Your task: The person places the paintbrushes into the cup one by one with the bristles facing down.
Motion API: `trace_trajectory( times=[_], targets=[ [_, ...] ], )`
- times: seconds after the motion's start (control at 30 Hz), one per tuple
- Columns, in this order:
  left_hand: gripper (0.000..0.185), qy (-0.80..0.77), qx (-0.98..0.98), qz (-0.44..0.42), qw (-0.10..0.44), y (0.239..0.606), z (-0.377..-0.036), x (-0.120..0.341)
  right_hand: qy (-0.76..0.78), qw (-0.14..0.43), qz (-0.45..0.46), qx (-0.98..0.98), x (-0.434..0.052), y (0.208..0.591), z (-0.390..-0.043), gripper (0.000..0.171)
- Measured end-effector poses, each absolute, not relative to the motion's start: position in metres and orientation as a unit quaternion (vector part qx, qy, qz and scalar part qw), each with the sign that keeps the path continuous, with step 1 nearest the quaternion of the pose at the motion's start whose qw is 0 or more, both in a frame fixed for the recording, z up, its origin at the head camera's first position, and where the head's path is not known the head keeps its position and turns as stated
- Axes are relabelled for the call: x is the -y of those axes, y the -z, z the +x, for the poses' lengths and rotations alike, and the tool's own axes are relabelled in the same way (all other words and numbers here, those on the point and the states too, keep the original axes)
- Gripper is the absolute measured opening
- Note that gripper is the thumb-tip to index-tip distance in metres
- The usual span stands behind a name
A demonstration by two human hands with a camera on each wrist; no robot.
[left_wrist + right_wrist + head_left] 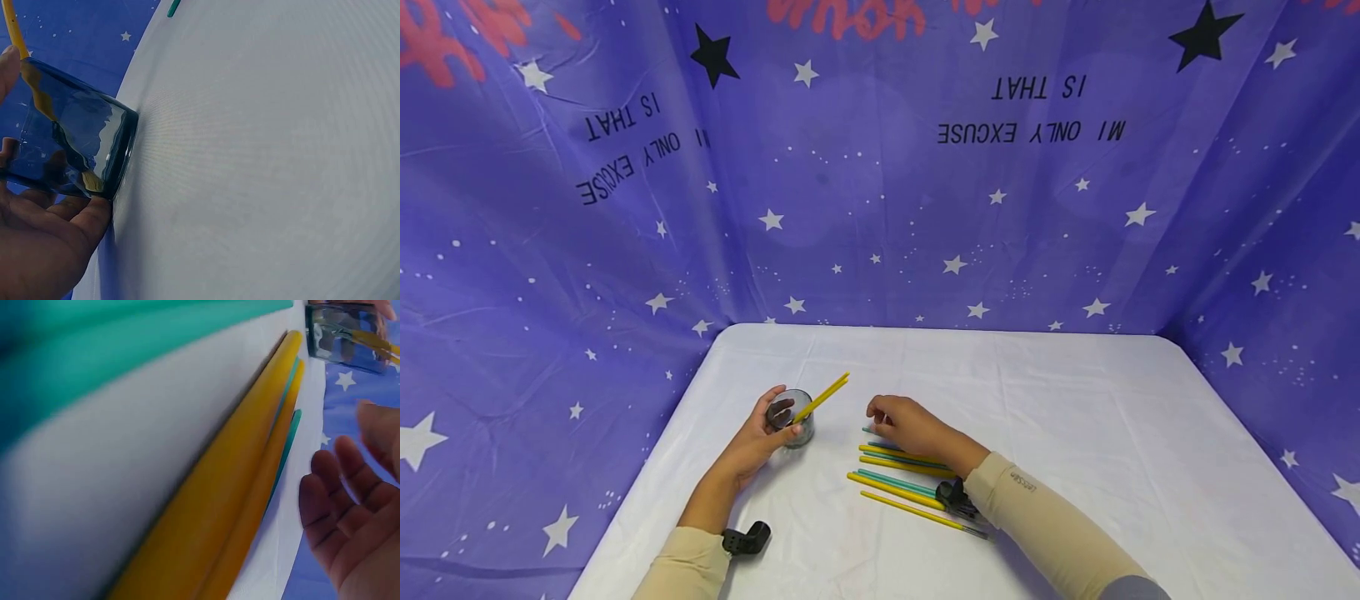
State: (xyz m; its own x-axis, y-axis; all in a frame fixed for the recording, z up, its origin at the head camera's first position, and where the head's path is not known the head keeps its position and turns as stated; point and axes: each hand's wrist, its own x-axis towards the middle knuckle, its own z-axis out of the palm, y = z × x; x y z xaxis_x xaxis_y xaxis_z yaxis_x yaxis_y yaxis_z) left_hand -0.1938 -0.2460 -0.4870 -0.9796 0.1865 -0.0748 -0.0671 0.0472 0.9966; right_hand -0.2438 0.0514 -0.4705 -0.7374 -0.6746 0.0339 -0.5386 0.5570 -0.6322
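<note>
Small clear glass cup [792, 417] stands on the white tablecloth [1075, 433], left hand [760, 442] curled around it. One yellow stick [822, 397] leans inside. Beside it, about six yellow and teal sticks [901, 479] lie loose; right hand [906, 425] hovers over them, fingers relaxed, holding nothing.

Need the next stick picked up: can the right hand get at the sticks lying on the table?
Probably yes: the right hand hovers open at the far ends of the sticks, with nothing between.
</note>
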Motion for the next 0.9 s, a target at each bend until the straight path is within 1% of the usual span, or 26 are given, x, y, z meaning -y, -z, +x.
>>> trace_trajectory(
  times=[0.23,0.5,0.9],
  targets=[
    [0.083,-0.687,-0.719,0.040,0.096,0.486,-0.193,0.245,0.226,0.115,-0.363,-0.897,-0.048,0.476,-0.248,0.014],
    [0.085,-0.686,-0.719,0.046,0.097,0.486,-0.193,0.246,0.170,0.114,-0.366,-0.908,-0.042,0.476,-0.249,0.015],
    [0.086,-0.686,-0.719,0.044,0.098,0.488,-0.194,0.247,0.147,0.111,-0.375,-0.909,-0.040,0.471,-0.249,0.014]
  ],
)
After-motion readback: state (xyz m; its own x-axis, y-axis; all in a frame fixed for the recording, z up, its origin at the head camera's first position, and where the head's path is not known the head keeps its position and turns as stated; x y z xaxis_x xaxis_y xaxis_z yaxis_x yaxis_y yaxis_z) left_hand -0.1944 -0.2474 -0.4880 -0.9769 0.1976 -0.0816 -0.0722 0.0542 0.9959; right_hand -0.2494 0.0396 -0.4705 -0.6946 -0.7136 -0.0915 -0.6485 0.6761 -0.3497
